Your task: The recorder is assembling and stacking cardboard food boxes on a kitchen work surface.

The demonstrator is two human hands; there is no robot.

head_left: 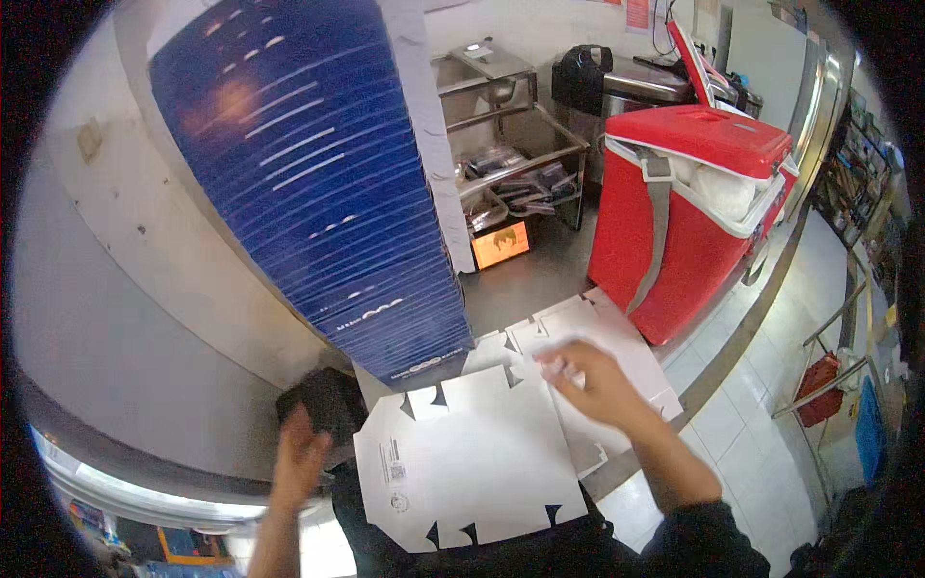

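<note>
Currently, your left hand (303, 453), fingers parted, is apart from your right hand (593, 383), whose hold is unclear. Keep the nearest white sheet (477, 448), before the blue stack (323, 202), flat.

White cardboard sheet (472, 453) at worktop (535, 284) near edge; right hand (593, 385) over rear sheet (617, 347); left hand (303, 453) left; red cooler (641, 231) right edge.

Black cloth sleeve (701, 541), matte, softly creased, ending near the elbow; right forearm (670, 467) bare below it. Left forearm (277, 525) bare where visible. Black cloth garment (559, 560) across the body's front, mostly hidden. Left grip (304, 445), right grip (590, 381): bare hands, finger detail blurred.
</note>
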